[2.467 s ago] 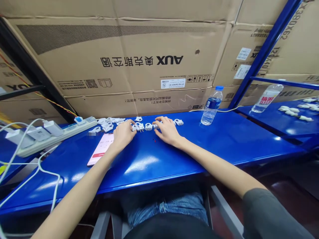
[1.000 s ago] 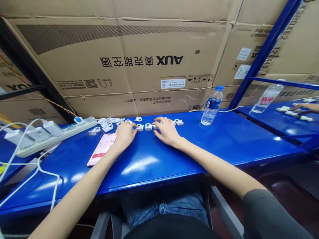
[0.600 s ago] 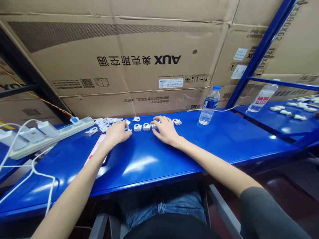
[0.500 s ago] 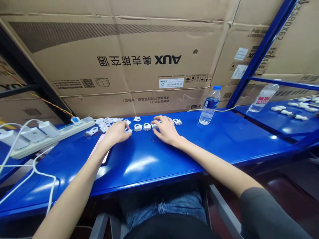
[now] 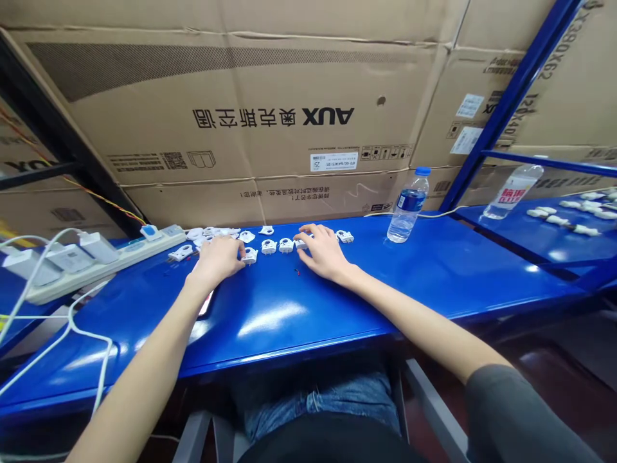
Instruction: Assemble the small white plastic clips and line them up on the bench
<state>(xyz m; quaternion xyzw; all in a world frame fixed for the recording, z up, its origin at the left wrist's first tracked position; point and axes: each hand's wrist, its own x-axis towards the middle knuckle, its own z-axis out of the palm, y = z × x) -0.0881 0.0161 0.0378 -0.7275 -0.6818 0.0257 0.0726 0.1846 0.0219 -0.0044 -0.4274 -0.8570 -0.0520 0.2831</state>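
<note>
Two bare arms reach in over the front edge of the blue desk [image 5: 337, 308], forearms slanting inward, both hands low near the back edge. Left hand [image 5: 219, 258]: palm down, back of hand up, fingers curled, thumb and fingertip close to each other at the left side of a white plug [image 5: 249, 256]; spacing narrow, but cannot tell whether the plug is gripped or only touched. Left forearm runs from the front left and covers much of a phone [image 5: 206, 305]. Right hand [image 5: 322, 251]: palm down, fingers arched and a bit spread, thumb set apart from the index finger, wrist low. It covers part of the plug row; a partly hidden plug [image 5: 301, 243] shows in the thumb-index gap. Cannot tell if the right fingers hold anything. Right forearm comes in from the front right, dark sleeve above the elbow.

Two plugs, a middle plug [image 5: 268, 247] and its neighbour [image 5: 286, 245], stand between the hands, well back from the front edge, pins toward the person. An end plug [image 5: 344, 236] sits just right of the right hand. Pile of white pieces [image 5: 219, 231] by the back edge, beyond the left hand; a lone white piece [image 5: 266, 230] nearer that edge, right of the pile. Small red bit [image 5: 297, 272] in front of the row. Water bottle [image 5: 407, 206] upright near the back edge, right of the hands.
</note>
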